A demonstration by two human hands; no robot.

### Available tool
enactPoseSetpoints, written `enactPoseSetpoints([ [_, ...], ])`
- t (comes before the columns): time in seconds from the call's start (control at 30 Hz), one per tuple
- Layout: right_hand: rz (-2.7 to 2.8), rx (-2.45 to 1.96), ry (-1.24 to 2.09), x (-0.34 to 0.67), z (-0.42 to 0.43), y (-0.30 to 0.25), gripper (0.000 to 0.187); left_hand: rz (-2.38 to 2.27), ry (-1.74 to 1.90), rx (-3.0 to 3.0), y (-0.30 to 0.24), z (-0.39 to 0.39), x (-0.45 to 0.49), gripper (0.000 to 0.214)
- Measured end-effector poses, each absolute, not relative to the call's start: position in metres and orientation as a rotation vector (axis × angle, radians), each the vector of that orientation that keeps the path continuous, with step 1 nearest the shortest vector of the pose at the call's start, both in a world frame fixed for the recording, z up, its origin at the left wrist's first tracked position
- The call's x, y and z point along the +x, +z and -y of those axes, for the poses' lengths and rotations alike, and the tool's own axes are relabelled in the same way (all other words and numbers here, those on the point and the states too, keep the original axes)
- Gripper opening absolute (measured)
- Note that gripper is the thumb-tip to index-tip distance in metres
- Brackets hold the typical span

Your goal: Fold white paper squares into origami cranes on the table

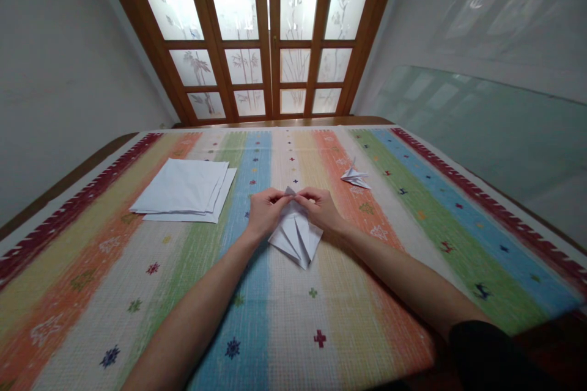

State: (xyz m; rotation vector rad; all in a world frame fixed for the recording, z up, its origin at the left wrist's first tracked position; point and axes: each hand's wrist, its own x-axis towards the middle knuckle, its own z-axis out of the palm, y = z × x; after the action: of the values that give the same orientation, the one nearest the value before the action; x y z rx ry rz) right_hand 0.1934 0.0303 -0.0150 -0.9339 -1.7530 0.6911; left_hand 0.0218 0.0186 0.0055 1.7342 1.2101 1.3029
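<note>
A partly folded white paper [296, 235] lies on the striped tablecloth [284, 317] in the middle of the table. My left hand [265, 212] and my right hand [321, 209] both pinch its far tip, fingers pressed together on the paper. The near point of the paper rests on the cloth between my forearms.
A stack of white paper sheets [186, 190] lies at the left. A small finished folded paper figure [354, 178] sits to the right of my hands. Wooden doors with frosted glass [270, 36] stand beyond the table's far edge. White walls are on both sides.
</note>
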Motion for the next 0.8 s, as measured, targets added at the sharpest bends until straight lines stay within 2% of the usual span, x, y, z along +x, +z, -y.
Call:
enactPoseSetpoints([
  [0.3, 1.881, -0.957, 0.637, 0.195, -0.029, -0.021, 0.011, -1.191, 1.51, 1.835, 0.001, -0.024, 0.017, 0.009],
  [0.43, 1.963, -0.977, 0.413, 0.199, -0.033, -0.025, 0.01, -1.137, 1.479, 2.031, -0.002, -0.027, 0.013, 0.009],
  [0.6, 2.145, -0.901, 0.134, 0.21, -0.041, -0.031, 0.016, -1.095, 1.037, 2.336, -0.007, -0.031, -0.002, 0.063],
  [0.8, 2.468, -0.713, -0.022, 0.223, -0.04, -0.042, 0.02, -1.057, 0.277, 2.668, -0.014, -0.022, -0.01, 0.076],
])
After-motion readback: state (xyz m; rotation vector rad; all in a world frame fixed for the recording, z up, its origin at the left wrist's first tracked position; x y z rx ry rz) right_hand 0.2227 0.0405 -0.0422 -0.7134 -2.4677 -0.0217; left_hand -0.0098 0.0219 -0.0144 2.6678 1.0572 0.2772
